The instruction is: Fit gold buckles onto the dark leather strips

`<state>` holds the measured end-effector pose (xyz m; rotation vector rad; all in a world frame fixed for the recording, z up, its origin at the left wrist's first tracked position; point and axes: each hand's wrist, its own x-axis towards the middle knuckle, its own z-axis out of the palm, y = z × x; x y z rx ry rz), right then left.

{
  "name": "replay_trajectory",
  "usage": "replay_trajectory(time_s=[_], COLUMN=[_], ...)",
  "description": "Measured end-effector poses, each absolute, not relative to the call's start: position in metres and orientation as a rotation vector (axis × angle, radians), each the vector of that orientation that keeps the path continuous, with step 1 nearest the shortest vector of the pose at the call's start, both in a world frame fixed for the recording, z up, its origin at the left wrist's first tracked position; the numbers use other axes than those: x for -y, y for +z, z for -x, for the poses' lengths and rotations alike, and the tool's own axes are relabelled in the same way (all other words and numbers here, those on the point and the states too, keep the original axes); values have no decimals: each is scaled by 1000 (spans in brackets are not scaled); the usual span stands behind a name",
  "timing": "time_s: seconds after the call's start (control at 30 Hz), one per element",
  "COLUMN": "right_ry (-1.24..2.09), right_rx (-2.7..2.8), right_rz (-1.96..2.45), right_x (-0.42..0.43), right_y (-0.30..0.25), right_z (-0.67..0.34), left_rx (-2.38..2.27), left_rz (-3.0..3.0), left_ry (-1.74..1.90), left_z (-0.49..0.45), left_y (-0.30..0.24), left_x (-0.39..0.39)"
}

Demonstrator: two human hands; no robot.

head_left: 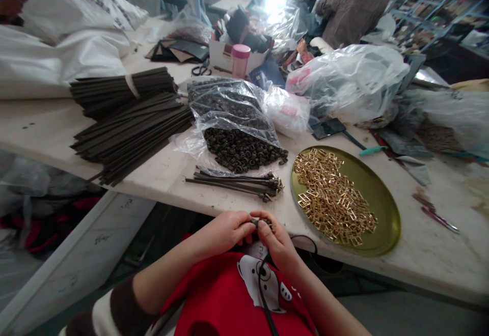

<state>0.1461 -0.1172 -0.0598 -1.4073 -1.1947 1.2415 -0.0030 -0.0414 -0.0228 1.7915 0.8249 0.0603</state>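
Observation:
My left hand (pixel 234 228) and my right hand (pixel 275 238) meet at the table's front edge, above my red apron. Both are closed, fingertips together, around the end of a narrow dark strap (pixel 263 287), whose length hangs down over the apron. Some gold metal shows at my right fingers, partly hidden. Just beyond my hands lies a small row of dark straps (pixel 233 184) with gold buckles at their right ends. Behind it, small dark loops (pixel 242 150) spill from a clear plastic bag (pixel 233 102). Right of my hands, a round gold tray (pixel 385 224) bears many gold buckles (pixel 336 198).
Two bundles of dark straps (pixel 130 127) lie at the left on the white table (pixel 46 132). A pink jar (pixel 240 61), scissors (pixel 201 68) and plastic bags (pixel 347 81) stand farther back. Near the right edge is a small pointed tool (pixel 439 219). Another person (pixel 351 12) is beyond the table.

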Motion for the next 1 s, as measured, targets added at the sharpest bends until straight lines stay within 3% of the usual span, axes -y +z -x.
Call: replay_trajectory(time_s=[1.0], right_ry=[1302], right_rx=[1341], right_rz=[1347], right_x=[129], right_y=[-64], right_z=[-149], left_rx=[-803], left_rz=[-2169], left_ry=[-35], left_z=[-1], left_y=[-21], left_x=[47])
